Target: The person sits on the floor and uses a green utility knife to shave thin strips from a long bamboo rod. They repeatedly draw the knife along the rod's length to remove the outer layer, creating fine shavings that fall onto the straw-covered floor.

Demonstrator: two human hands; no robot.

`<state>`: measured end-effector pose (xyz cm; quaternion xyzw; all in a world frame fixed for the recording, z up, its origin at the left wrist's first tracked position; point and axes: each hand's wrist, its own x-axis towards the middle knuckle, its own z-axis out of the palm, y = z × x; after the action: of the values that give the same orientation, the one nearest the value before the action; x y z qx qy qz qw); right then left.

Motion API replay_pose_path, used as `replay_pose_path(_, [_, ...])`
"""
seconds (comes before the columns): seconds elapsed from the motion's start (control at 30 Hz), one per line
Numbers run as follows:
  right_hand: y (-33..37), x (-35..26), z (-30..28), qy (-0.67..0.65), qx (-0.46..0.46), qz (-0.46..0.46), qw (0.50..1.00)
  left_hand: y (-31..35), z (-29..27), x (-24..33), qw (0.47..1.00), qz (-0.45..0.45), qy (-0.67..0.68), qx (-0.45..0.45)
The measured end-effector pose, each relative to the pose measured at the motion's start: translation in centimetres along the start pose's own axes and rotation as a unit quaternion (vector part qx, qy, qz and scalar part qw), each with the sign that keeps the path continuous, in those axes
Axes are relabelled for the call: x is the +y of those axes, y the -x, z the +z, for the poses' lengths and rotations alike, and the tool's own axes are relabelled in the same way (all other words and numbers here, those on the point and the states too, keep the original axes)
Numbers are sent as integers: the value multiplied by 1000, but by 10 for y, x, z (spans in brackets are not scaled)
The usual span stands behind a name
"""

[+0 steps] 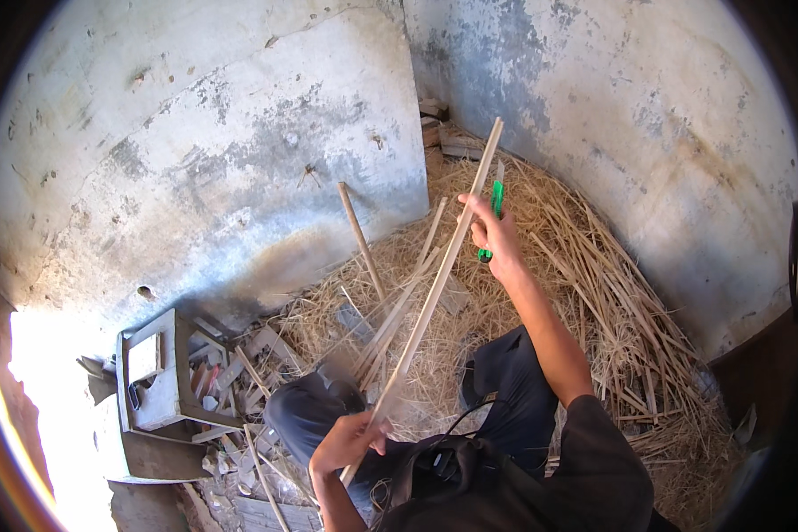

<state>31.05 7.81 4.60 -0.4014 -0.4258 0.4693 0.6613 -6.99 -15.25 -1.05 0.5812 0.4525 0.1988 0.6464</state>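
A long, pale split-bamboo strip (434, 297) slants up from my lap toward the far right. Near its lower end, my left hand (341, 441) has its fingers closed around it. Farther along, my right hand (498, 238) grips a green utility knife (497, 200) with its blade out, pointing up and away from me. The thumb and index finger of that hand also touch the strip, so the knife lies just to the right of it, roughly alongside. The strip's lowest end sits close to my clothing.
Thin split strips (634, 332) are heaped at the right over curly shavings (430, 390). A stick (361, 235) leans on the worn wall (213, 151). At left stand a grey box-like frame (173, 403) and scattered debris. My bent knees flank the strip.
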Motion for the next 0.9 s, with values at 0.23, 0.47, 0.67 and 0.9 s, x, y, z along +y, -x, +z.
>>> replay_pose_path(0.23, [29, 4, 40, 73, -16, -166, 983, -9, 24, 70, 970, 77, 36, 229])
replay_pose_path(0.47, [64, 7, 65, 267, -226, -380, 856, -23, 29, 91, 956, 127, 66, 256])
replay_pose_path(0.67, [69, 0, 65, 315, -292, -436, 791, -22, 30, 94, 962, 108, 75, 240])
replay_pose_path(0.9, [73, -2, 66, 338, -285, -427, 789, -20, 36, 93, 955, 118, 34, 271])
